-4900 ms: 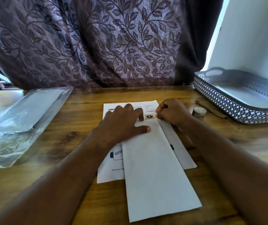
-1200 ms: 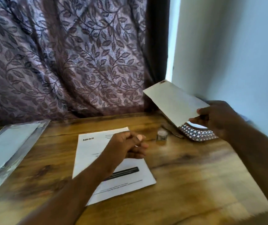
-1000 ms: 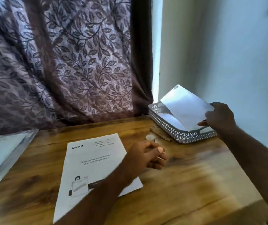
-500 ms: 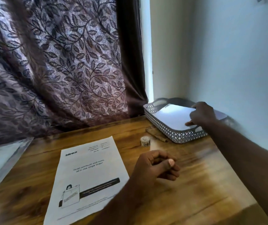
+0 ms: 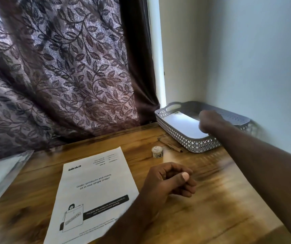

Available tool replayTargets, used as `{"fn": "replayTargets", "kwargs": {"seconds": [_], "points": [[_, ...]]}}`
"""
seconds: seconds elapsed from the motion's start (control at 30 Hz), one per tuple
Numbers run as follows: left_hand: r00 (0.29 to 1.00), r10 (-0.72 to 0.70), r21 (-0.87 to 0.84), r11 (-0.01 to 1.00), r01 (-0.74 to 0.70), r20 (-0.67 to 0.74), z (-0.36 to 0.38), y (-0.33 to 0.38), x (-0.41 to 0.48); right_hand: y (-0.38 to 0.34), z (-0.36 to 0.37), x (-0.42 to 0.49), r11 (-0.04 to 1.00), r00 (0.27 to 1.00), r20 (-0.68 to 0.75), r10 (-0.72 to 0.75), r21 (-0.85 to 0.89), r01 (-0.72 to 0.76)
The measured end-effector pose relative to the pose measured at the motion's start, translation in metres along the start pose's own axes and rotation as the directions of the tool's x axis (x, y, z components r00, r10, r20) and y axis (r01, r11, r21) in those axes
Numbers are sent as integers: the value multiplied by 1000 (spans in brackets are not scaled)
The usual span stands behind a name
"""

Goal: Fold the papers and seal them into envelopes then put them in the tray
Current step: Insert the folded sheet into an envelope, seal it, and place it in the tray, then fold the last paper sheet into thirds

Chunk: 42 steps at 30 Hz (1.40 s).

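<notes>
One envelope lay in the tray. The blurred right hand above it, grip unreadable, could snag it and drag it out. The left hand was loosely curled, empty.

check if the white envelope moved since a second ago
Yes. The envelope went down from the air above the tray and now lies flat inside it, by the right hand.
</notes>
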State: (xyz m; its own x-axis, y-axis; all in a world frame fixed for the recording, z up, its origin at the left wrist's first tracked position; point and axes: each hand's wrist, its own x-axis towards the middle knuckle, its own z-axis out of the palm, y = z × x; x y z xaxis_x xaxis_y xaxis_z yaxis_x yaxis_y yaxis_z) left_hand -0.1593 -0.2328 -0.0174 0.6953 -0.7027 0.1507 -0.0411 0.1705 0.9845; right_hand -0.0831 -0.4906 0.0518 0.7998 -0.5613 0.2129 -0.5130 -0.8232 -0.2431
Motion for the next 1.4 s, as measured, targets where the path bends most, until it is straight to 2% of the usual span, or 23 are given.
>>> {"fn": "replayTargets", "kwargs": {"seconds": [0.17,0.4,0.53,0.63,0.7,0.77,0.83,0.93,1.03,1.13,1.17,1.2,1.23,1.27,1.37,1.4], "points": [[1000,-2,2,1000,2,8,-2,0,1,2,9,8,997,1000,15,-23,-75,24],[999,30,20,999,-30,12,-3,0,0,-2,-4,-9,996,994,-67,-88,-6,88],[997,81,62,995,-81,11,-4,6,-8,-15,-15,-28,959,959,-198,-201,162,234],[989,145,98,985,-141,-40,-12,15,-16,-46,-8,-63,875,890,-352,-289,281,395],[976,191,71,980,-184,-109,-28,22,-26,-77,5,-94,800,845,-401,-354,337,496],[954,246,80,969,-236,-173,-46,27,-36,-103,22,-118,725,803,-393,-447,367,583],[927,296,129,954,-272,-230,-66,30,-51,-126,41,-138,666,773,-321,-547,393,634],[900,316,192,944,-268,-300,-92,34,-74,-149,71,-152,654,744,-210,-634,367,661],[858,309,316,931,-184,-411,-130,40,-94,-168,90,-155,686,761,-136,-634,355,635],[769,323,507,862,2,-552,-171,41,-105,-177,90,-147,699,767,-97,-634,352,623],[739,362,621,777,98,-569,-187,41,-109,-181,90,-145,697,764,-92,-638,354,624],[724,407,736,646,202,-557,-200,40,-113,-184,90,-141,704,770,-77,-634,355,615],[717,435,800,526,288,-544,-209,40,-115,-186,90,-138,714,775,-62,-629,349,607],[705,432,807,474,353,-562,-220,39,-115,-190,93,-134,724,781,-41,-623,347,596],[619,266,625,613,483,-739,-244,36,-106,-198,98,-125,739,751,46,-659,222,635],[599,217,581,625,521,-771,-252,35,-100,-200,99,-124,740,740,80,-668,173,650]]}}
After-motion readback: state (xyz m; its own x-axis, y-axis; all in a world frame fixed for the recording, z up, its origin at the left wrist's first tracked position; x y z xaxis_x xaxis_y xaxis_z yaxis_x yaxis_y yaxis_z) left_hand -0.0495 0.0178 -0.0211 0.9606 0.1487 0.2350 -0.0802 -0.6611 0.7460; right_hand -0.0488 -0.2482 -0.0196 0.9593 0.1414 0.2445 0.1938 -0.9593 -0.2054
